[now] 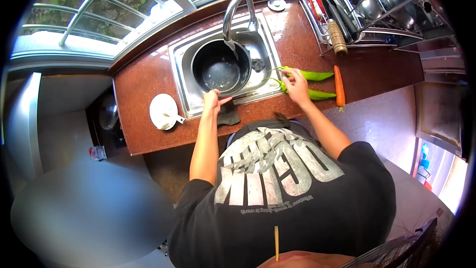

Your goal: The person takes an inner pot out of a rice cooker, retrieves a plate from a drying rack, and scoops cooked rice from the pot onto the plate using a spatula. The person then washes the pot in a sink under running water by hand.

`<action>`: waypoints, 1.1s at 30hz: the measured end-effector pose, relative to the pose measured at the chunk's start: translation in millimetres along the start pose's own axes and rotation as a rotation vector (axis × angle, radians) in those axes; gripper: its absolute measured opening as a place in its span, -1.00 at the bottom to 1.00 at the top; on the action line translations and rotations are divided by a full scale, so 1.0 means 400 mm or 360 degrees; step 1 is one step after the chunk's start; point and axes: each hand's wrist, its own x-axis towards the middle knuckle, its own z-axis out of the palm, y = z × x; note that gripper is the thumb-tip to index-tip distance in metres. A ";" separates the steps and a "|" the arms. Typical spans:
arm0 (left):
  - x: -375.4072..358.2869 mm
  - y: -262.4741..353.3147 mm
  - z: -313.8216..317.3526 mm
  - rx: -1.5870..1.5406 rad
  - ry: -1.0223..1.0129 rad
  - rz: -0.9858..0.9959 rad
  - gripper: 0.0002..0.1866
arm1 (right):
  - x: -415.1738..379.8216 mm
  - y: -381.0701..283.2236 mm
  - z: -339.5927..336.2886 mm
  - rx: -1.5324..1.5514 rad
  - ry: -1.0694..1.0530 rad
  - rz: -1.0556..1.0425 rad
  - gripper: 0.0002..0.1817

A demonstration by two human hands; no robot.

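My left hand (212, 102) is at the near edge of the sink, close to the black pot (221, 67). Its thumb is stretched out to the side, and nothing shows in its grasp. The pot stands in the metal sink (270, 87) below the faucet, with a little water and bits in it. My right hand (297, 87) is over the counter right of the sink, fingers bent down onto the upper green pepper (317, 75) near its stem end. The lower green pepper (321, 95) lies partly under that hand. A carrot (339, 87) lies beyond the peppers' tips.
A chrome faucet (228, 22) arches over the pot. A dark scouring pad (257, 64) sits in the sink. Left on the counter stands a white bowl (162, 111) with a handled utensil. A dish rack (364, 32) fills the back right. A dark cloth (228, 114) hangs at the front edge.
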 end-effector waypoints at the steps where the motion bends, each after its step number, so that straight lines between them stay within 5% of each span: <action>1: 0.051 -0.012 -0.001 0.0061 0.0010 0.0004 -0.54 | -0.025 0.010 -0.021 -0.0059 -0.0014 0.0069 -0.72; 4: 0.171 -0.031 -0.010 0.0190 0.0091 -0.0105 -0.34 | -0.064 0.004 -0.027 -0.0123 -0.0005 0.0169 -0.72; 11: 0.341 -0.084 -0.063 0.0359 -0.0038 -0.0340 -0.37 | -0.033 -0.040 0.041 -0.0053 -0.0046 0.0134 -0.77; 21: 0.339 -0.130 -0.101 0.0625 -0.0279 -0.0330 -0.55 | 0.190 0.055 0.290 -0.0547 -0.0713 -0.0192 -0.74; 28: 0.221 -0.097 -0.050 0.0656 -0.0089 -0.0001 -0.37 | 0.314 0.275 0.568 -0.1270 -0.1369 0.0836 -0.45; 33: 0.217 -0.108 -0.051 0.0912 0.0082 0.0108 -0.21 | 0.346 0.384 0.662 -0.1447 -0.0888 0.0791 -0.56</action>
